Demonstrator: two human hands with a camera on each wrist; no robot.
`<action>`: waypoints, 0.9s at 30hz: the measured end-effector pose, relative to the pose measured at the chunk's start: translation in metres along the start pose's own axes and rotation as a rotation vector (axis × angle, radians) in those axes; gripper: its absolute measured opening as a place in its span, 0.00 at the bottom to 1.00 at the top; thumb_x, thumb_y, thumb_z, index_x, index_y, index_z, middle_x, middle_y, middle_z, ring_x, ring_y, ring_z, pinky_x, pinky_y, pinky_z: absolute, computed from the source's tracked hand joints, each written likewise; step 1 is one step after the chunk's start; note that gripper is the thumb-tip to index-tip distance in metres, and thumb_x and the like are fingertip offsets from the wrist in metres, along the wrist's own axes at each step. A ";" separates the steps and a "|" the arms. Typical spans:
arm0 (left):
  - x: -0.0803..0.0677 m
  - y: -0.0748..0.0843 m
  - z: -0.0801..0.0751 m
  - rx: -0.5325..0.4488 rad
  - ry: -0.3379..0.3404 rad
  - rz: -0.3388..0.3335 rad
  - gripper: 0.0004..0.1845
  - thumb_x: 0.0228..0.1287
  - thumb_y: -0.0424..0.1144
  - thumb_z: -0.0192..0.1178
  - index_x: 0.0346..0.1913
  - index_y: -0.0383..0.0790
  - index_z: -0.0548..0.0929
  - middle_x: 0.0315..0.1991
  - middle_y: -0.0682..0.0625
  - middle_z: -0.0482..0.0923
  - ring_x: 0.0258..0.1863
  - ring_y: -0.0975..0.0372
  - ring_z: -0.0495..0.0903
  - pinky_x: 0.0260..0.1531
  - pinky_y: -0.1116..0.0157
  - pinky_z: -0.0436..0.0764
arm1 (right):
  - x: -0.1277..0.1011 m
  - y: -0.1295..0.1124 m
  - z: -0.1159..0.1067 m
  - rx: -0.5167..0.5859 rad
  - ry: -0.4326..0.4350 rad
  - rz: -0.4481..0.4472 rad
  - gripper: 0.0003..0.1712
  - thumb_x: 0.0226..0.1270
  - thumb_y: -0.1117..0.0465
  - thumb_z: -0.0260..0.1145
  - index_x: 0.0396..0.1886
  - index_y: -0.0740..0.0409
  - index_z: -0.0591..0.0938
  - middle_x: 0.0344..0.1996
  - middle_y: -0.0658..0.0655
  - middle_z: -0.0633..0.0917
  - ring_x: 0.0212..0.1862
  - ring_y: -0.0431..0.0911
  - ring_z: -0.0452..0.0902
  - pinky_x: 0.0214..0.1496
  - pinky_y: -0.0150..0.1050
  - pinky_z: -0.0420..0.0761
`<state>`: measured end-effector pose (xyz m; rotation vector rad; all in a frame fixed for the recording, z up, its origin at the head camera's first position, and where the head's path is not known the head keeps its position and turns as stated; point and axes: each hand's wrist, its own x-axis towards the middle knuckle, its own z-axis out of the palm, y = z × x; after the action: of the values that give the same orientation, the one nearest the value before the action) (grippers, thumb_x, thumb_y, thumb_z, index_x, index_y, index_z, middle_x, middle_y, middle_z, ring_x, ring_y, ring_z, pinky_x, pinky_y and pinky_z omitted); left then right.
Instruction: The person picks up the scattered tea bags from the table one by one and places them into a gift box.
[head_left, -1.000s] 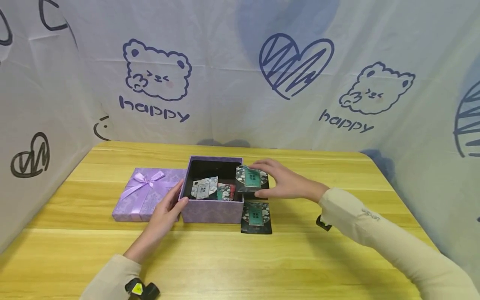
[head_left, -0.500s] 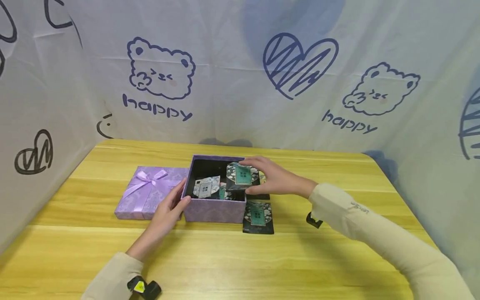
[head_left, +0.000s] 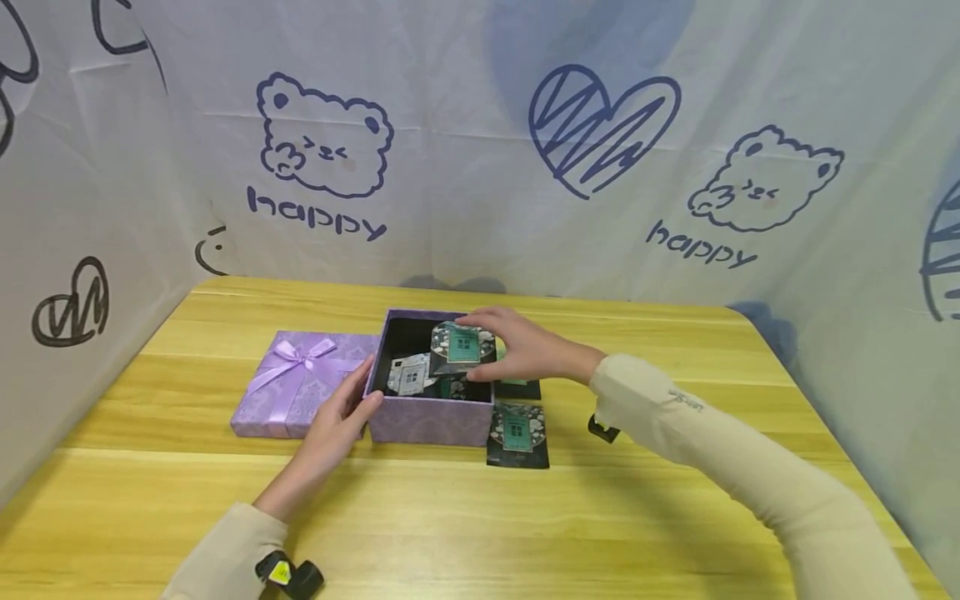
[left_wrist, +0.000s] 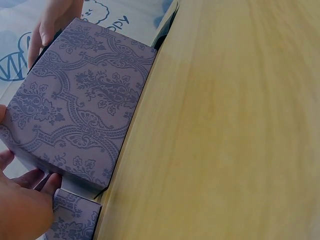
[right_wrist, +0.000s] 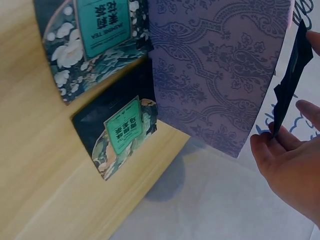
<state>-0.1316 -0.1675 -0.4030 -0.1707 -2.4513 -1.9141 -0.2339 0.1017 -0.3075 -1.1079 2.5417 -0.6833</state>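
My right hand (head_left: 528, 346) pinches a black tea sachet (head_left: 462, 343) with a green label, holding it over the opening of a purple patterned gift box (head_left: 432, 422). From the right wrist view this sachet (right_wrist: 291, 80) appears nearly edge-on between thumb and fingers. At the box's left side, my left hand (head_left: 337, 423) grips the wall, thumb at the front corner and fingers along the side. Inside the box lie a pale sachet (head_left: 409, 377) and a darker one (head_left: 453, 387), partly hidden by the held sachet.
Left of the box lies its purple lid (head_left: 288, 396) with a ribbon bow. Against the box's right side are a jasmine tea sachet (right_wrist: 105, 35) and another green-labelled sachet (right_wrist: 123, 129), both on the wooden table (head_left: 450, 525). A printed cloth (head_left: 465, 167) hangs behind.
My right hand has carried the tea sachet leftward, from beside the box's right edge to over its opening. The left hand keeps its grip on the box.
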 end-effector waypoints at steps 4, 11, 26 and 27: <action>0.000 0.001 0.000 -0.011 0.003 0.012 0.31 0.75 0.40 0.51 0.76 0.41 0.56 0.69 0.34 0.60 0.61 0.47 0.67 0.35 0.67 0.75 | 0.005 -0.001 0.001 -0.001 -0.013 0.002 0.44 0.62 0.47 0.68 0.74 0.53 0.62 0.73 0.62 0.58 0.72 0.57 0.53 0.66 0.59 0.60; 0.001 0.001 0.001 -0.016 0.008 0.020 0.31 0.75 0.39 0.51 0.76 0.42 0.56 0.69 0.34 0.61 0.59 0.49 0.69 0.33 0.67 0.74 | 0.011 0.000 0.003 -0.028 -0.051 -0.005 0.43 0.64 0.48 0.68 0.74 0.54 0.62 0.73 0.63 0.56 0.72 0.57 0.50 0.67 0.59 0.59; 0.001 -0.002 0.001 0.001 0.007 0.014 0.31 0.74 0.40 0.52 0.76 0.42 0.56 0.69 0.34 0.60 0.59 0.48 0.69 0.33 0.65 0.74 | 0.013 0.004 0.009 -0.084 -0.054 -0.009 0.39 0.67 0.51 0.66 0.73 0.55 0.64 0.73 0.62 0.56 0.73 0.57 0.48 0.68 0.57 0.58; 0.001 -0.002 0.001 -0.001 0.007 0.013 0.31 0.74 0.40 0.52 0.76 0.42 0.56 0.69 0.34 0.60 0.59 0.48 0.68 0.33 0.65 0.74 | 0.013 0.004 0.009 -0.083 -0.049 -0.010 0.38 0.67 0.51 0.65 0.73 0.56 0.64 0.73 0.62 0.56 0.73 0.57 0.48 0.68 0.56 0.58</action>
<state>-0.1324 -0.1675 -0.4054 -0.1797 -2.4389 -1.9070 -0.2406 0.0916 -0.3184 -1.1498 2.5453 -0.5507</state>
